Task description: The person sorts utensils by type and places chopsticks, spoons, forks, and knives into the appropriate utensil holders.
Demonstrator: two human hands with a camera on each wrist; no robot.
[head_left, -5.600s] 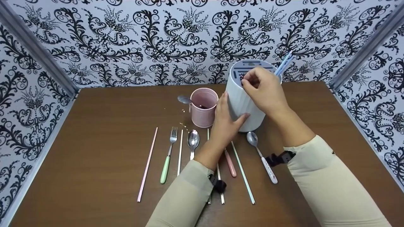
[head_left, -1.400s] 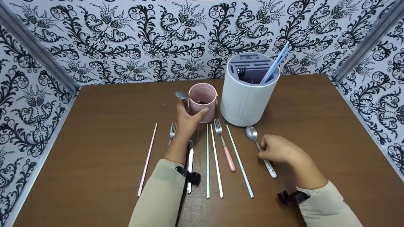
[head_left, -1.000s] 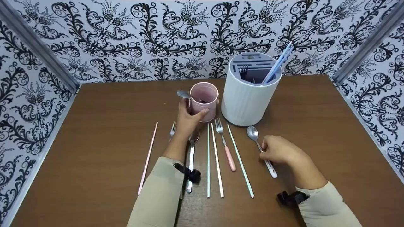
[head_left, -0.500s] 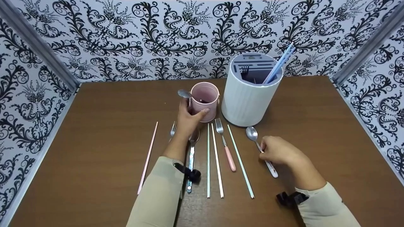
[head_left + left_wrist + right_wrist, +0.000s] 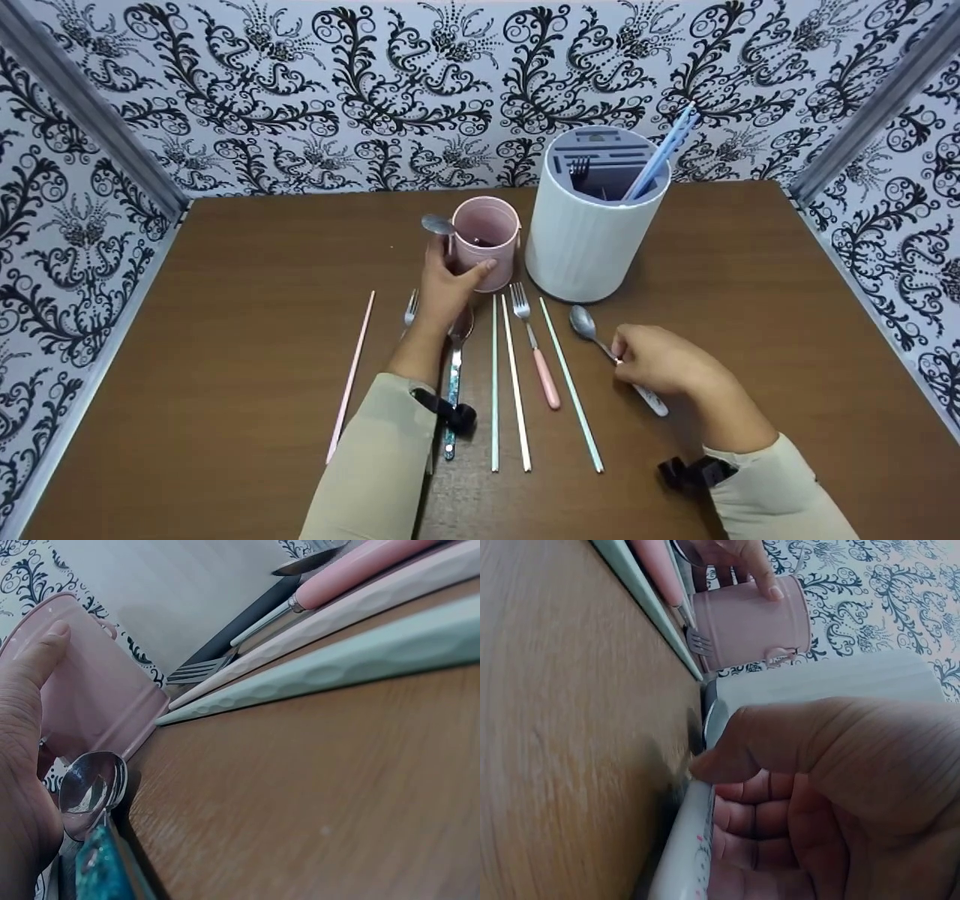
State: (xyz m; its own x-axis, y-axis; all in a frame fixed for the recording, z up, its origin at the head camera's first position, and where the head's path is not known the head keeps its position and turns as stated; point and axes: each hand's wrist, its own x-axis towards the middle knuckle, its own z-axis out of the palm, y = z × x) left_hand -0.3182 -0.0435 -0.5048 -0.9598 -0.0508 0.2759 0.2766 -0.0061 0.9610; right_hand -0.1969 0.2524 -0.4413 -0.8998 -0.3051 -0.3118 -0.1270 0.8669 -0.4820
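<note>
My left hand (image 5: pixel 444 294) grips a small pink metal bucket (image 5: pixel 504 268) at its left side, thumb across the front. A spoon's bowl (image 5: pixel 437 224) sticks out over the bucket's left rim. Farther right, my right hand (image 5: pixel 670 360) pinches a spoon with a white patterned handle (image 5: pixel 686 840) between thumb and fingers. That spoon's metal bowl (image 5: pixel 582 321) points away, toward the base of a white cylindrical holder (image 5: pixel 581 247). In the holder's top are a dark-looking fork (image 5: pixel 578 168) and light blue chopsticks (image 5: pixel 664 154).
On the brown table (image 5: pixel 247 360) lie a pink chopstick (image 5: pixel 351 375), a pink-handled fork (image 5: pixel 546 379), a green chopstick (image 5: pixel 494 382), a white chopstick (image 5: pixel 517 390) and a mint chopstick (image 5: pixel 574 390). A blue-handled spoon (image 5: pixel 94 787) and another fork (image 5: pixel 411 306) lie partly under my left arm.
Earlier my left hand held the white holder and my right hand was over its top. Since half a second ago the white-handled spoon has turned, its bowl swinging left; the bucket stays put.
</note>
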